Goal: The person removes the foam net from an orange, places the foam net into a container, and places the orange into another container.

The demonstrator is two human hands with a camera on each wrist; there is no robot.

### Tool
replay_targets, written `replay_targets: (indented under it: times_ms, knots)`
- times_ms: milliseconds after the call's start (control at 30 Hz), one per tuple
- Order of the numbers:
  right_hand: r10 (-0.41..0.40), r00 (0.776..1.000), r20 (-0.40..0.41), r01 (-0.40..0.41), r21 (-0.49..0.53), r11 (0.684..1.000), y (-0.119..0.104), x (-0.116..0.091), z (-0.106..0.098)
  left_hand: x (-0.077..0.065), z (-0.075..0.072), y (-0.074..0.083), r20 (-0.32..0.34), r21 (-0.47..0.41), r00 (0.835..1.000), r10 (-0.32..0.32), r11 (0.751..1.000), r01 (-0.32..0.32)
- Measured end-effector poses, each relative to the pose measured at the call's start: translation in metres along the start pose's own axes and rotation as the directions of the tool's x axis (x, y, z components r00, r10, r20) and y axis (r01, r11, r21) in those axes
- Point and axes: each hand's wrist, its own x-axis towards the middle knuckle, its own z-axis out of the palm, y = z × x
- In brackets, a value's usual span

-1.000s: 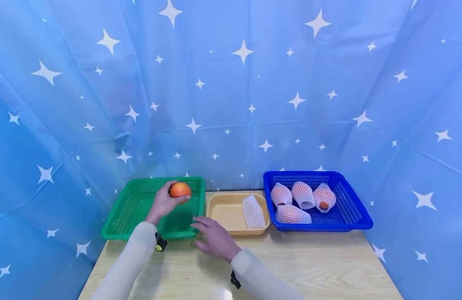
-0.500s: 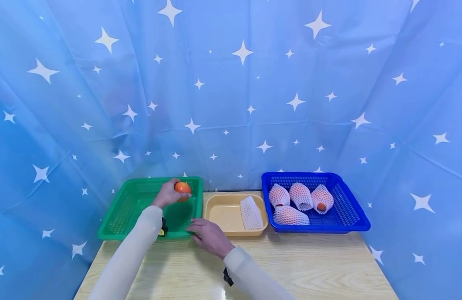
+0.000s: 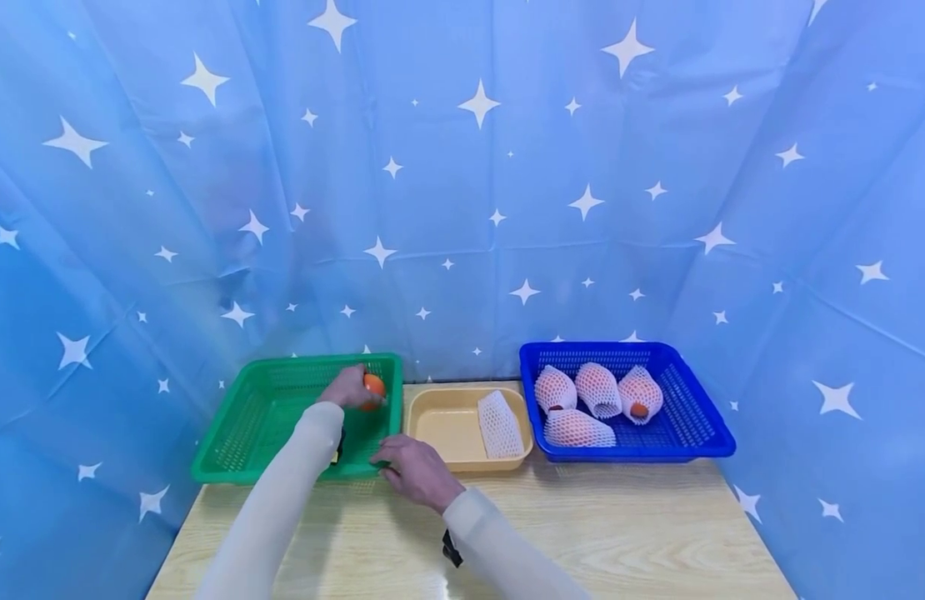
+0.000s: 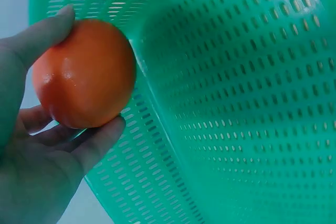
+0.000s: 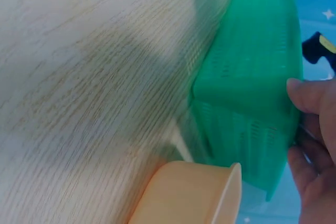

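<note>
My left hand (image 3: 343,388) reaches into the right part of the green basket (image 3: 263,433) and holds a round orange fruit (image 3: 373,390). In the left wrist view, the thumb lies on one side of this smooth, shiny fruit (image 4: 84,74) and the fingers lie under the other. My right hand (image 3: 417,469) is at the basket's near right corner. Seen from the right wrist, its thumb and fingers grip the rim of the green basket (image 5: 252,72) from two sides of that corner; part of the hand falls outside the view.
A beige tray (image 3: 440,462) with a white foam net sleeve (image 3: 500,425) in it stands right of the green basket. Farther right, a blue basket (image 3: 702,408) contains several net-wrapped fruits (image 3: 599,387). A starry blue curtain (image 3: 447,208) hangs behind the wooden table (image 3: 582,533).
My left hand has carried the fruit slightly right and lower into the green basket. My right hand has moved a little left, from beside the basket's corner onto it.
</note>
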Motion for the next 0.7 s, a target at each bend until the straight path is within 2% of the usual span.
replay_targets:
  times_ms: [167, 333, 500, 700]
  knots:
    - [-0.002, 1.000, -0.010, 0.002, 0.009, 1.000, -0.001, 0.001, -0.002, 0.009, 0.006, 0.005, 0.024, 0.079, 0.999, -0.026, 0.997, 0.024]
    - [0.045, 0.999, 0.022, -0.046, 0.038, 0.998, -0.004, 0.001, -0.004, 0.019, 0.014, 0.004, 0.030, 0.121, 0.998, -0.047, 0.992, 0.043]
    - [0.079, 0.996, 0.046, -0.081, 0.060, 0.995, -0.007, 0.001, -0.004, 0.025, 0.022, 0.000, 0.043, 0.167, 0.998, -0.040, 0.985, 0.032]
    - [0.109, 0.993, 0.046, -0.111, 0.048, 0.993, -0.007, 0.001, -0.004, 0.027, 0.028, 0.001, 0.045, 0.167, 0.999, -0.003, 0.986, -0.005]
